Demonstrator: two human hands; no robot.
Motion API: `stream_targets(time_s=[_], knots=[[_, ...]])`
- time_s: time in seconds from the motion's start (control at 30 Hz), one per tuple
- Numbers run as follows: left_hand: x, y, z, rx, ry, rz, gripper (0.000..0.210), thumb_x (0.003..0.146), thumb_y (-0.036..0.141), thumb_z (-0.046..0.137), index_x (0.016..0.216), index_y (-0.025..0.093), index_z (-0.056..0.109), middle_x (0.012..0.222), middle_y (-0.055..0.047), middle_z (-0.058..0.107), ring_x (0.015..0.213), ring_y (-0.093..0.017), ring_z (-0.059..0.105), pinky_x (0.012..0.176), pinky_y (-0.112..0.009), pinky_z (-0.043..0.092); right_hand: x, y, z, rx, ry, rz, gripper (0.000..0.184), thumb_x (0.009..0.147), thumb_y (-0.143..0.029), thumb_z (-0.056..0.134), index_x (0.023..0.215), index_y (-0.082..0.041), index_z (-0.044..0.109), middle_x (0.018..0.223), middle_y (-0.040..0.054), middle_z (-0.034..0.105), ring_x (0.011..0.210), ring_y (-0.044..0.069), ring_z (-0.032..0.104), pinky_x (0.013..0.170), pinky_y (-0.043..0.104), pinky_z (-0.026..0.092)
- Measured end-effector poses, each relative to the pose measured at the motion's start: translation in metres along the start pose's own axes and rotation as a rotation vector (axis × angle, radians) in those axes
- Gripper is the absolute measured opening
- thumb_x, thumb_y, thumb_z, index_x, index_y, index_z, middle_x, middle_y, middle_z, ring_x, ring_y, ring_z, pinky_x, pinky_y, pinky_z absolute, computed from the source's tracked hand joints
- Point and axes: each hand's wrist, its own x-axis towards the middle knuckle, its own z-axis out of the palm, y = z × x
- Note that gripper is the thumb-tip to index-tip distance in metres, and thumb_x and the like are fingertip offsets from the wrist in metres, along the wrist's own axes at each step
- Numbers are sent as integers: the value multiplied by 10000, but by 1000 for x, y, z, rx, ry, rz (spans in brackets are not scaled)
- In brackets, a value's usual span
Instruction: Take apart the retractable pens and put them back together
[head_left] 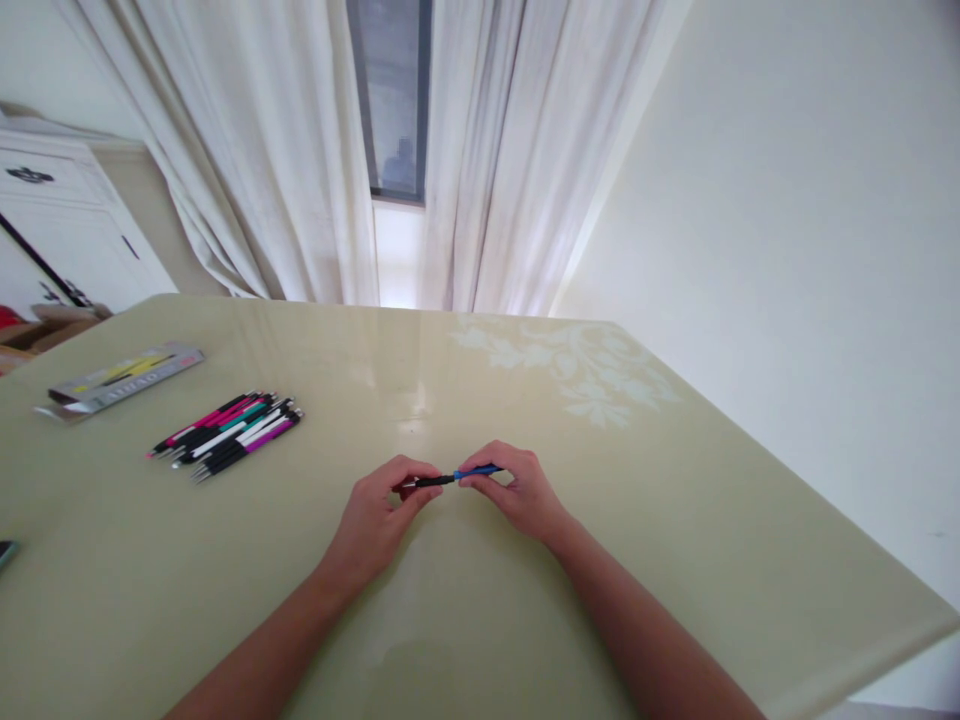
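Observation:
Both hands meet over the middle of the table on one ballpoint pen, blue at one end and black at the other. My left hand pinches the black grip end between thumb and fingers, and a silvery tip pokes out there. Thumb and fingers of my right hand are closed around the blue barrel. The pen lies roughly level, its blue end slightly higher. Whether its two sections are fully joined I cannot tell. To the left lies a pile of pens in pink, green, white, purple and black.
An open pen box lies at the far left of the pale green table. A dark object shows at the left edge. Behind are curtains, a white cabinet and a wall at right.

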Motion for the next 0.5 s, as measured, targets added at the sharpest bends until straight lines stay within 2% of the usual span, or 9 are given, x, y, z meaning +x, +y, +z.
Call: stream_targets(time_s=[0.13, 0.27, 0.43, 0.5], knots=[[0, -2, -1, -10, 35, 15, 136, 888, 367, 703, 917, 242, 748, 888, -11, 729, 812, -181, 658, 750, -284, 514, -1, -1, 2, 15, -76, 57, 188, 945, -401, 682, 988, -237, 761, 946, 30, 770, 854, 178, 702, 781, 288, 533], [-1, 0, -1, 36, 27, -18, 156, 874, 380, 731, 948, 247, 764, 873, -13, 739, 767, -179, 645, 707, -284, 507, -1, -4, 5, 28, -130, 147, 261, 1016, -389, 556, 978, -214, 747, 763, 1, 751, 620, 129, 612, 612, 241, 463], [-3, 0, 0, 33, 83, 133, 110, 894, 345, 710, 886, 247, 759, 860, -15, 721, 801, -179, 630, 720, -272, 499, -3, -4, 8, 65, -163, 229, 323, 1026, -392, 529, 871, -196, 735, 643, -15, 713, 489, 106, 461, 487, 228, 332], [-3, 0, 0, 34, 74, 136, 121, 900, 356, 704, 902, 250, 762, 869, -14, 725, 809, -179, 633, 730, -272, 497, -3, -3, 6, 70, -174, 237, 366, 1029, -397, 520, 808, -193, 729, 605, -20, 686, 478, 103, 435, 480, 229, 314]])
